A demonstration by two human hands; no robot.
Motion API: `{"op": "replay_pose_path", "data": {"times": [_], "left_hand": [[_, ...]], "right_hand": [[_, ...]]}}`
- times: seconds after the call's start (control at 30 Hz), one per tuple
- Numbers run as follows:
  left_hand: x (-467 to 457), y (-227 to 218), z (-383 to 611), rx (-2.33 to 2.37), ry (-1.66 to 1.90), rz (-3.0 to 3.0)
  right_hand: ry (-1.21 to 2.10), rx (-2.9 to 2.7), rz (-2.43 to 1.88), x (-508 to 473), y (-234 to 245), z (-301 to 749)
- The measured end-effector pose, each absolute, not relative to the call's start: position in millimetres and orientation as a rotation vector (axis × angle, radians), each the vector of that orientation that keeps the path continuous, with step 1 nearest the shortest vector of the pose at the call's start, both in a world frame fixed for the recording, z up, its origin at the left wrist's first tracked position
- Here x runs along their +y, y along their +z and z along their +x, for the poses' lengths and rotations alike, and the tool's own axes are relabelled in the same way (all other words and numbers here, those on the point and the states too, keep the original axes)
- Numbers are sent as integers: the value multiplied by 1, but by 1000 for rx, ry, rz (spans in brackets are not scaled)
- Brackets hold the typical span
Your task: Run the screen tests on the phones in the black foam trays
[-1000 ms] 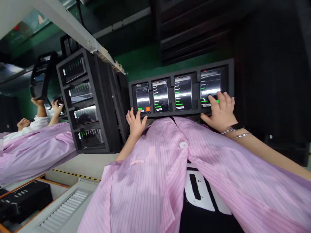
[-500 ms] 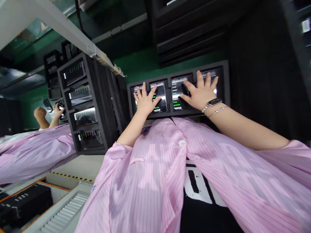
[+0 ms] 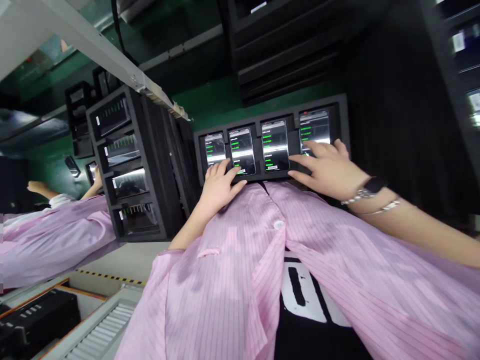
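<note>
A black foam tray [image 3: 339,107] lies in front of me and holds several phones with lit screens. My left hand [image 3: 218,186] rests at the tray's near edge, fingers spread, a fingertip touching the bottom of the second phone [image 3: 242,150]. My right hand [image 3: 330,169], with a watch and a bracelet at the wrist, is open with fingers stretched; its fingertips reach the lower part of the rightmost phone [image 3: 314,131] and the tray edge beside the third phone [image 3: 275,145]. Neither hand holds anything. The leftmost phone [image 3: 214,148] is untouched.
A tall stack of black foam trays [image 3: 131,165] with more lit phones stands at left on the green bench. A co-worker in a pink coat [image 3: 52,240] works further left. Dark shelving [image 3: 285,45] rises behind the tray. A black unit [image 3: 33,315] sits low at left.
Both hands have pulled back toward me from the middle phones. The right hand shifted right to the rightmost phone; the left hand dropped to the bottom of the second phone.
</note>
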State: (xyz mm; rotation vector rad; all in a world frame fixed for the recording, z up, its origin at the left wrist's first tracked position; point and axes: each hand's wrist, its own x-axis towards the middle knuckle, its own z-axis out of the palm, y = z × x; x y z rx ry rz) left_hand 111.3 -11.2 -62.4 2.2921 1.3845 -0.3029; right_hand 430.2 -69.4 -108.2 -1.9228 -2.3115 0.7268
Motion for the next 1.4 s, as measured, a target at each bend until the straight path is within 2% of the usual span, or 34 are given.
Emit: {"op": "replay_pose_path", "data": {"times": [0.17, 0.33, 0.5, 0.7, 0.87, 1.0, 1.4], "left_hand": [[-20, -121, 115, 1524, -365, 2212], [18, -147, 126, 1610, -289, 2197], [61, -148, 138, 1677, -167, 2176], [19, -135, 128, 1644, 23, 2344], [-9, -156, 114, 1659, -56, 2278], [-11, -171, 112, 1690, -50, 2269], [-11, -169, 109, 1681, -27, 2266]], "right_hand": [[645, -2219, -2091, -82, -162, 406], [525, -2028, -2103, -41, -187, 407], [522, -1913, -2086, 0, -184, 412], [445, -2118, -1827, -40, -152, 401], [527, -2211, -1681, -63, -183, 391], [473, -2237, -1675, -66, -208, 389], [400, -2258, -1673, -68, -224, 381]]}}
